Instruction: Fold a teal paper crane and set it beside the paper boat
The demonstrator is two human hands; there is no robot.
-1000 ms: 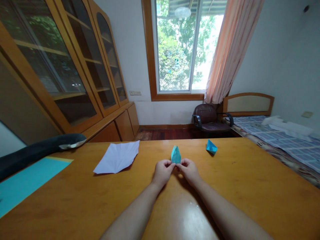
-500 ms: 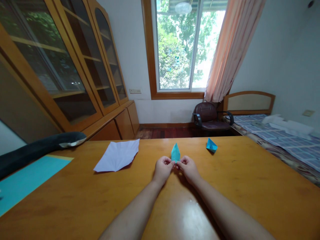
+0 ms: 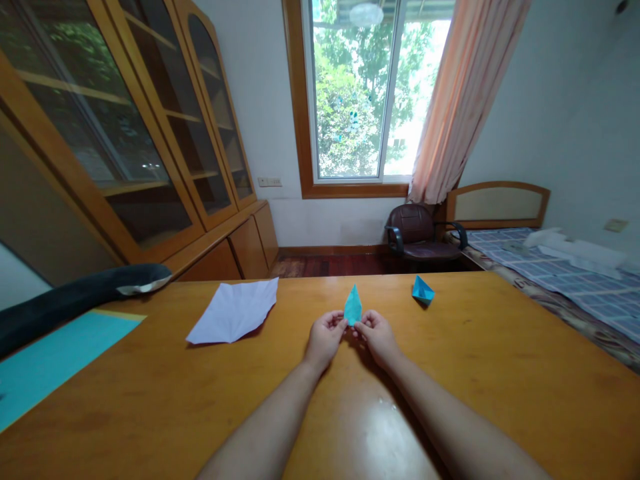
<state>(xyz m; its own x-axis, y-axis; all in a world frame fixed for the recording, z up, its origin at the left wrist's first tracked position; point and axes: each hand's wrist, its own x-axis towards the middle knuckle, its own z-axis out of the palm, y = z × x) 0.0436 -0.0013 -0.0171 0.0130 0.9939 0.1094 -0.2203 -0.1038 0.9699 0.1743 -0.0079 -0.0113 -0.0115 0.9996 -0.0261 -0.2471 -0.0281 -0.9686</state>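
A small folded light-blue paper [image 3: 353,305] stands point up between my hands, just above the wooden table [image 3: 240,407]. My left hand [image 3: 326,337] pinches its lower left side between thumb and fingers. On the lower right, my right hand [image 3: 376,335] grips the same paper with its thumb in front. The fingertips behind the paper are partly hidden. To the right, apart from my hands, lies a darker blue folded paper piece [image 3: 423,291]. A creased white sheet of paper [image 3: 235,311] lies on the left.
A turquoise sheet or board [image 3: 65,360] with a yellow edge and a dark curved object [image 3: 90,290] are at the table's left. Beyond the table are a glass-door cabinet [image 3: 210,180], an office chair [image 3: 423,233] and a bed [image 3: 540,250].
The light-blue paper has tilted and shifted slightly to the right. My left thumb sits a little higher at its edge; both hands still hold it.
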